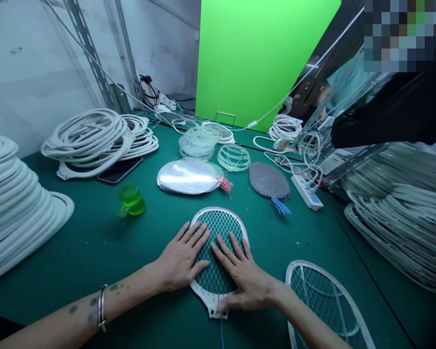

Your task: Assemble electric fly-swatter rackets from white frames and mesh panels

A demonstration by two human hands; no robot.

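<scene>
Two open hands, the left hand (179, 257) and the right hand (245, 276), lay flat with fingers spread on a white oval insect-swatter frame (215, 276) strung with diamond wire mesh, on a green workbench (94, 252). A thin blue wire (222, 334) ran from its neck at 6 o'clock. A second swatter frame (327, 305) lay nearby at 4 o'clock, a silvery mesh disc (189, 177) at 12 o'clock, and open bench stretched toward 9 o'clock.

No text can be read: a white printed label (334, 161) is noted well ahead of the right hand (245, 276), and markings on a power strip (307, 192) nearer that hand are also too small to be made out.
</scene>
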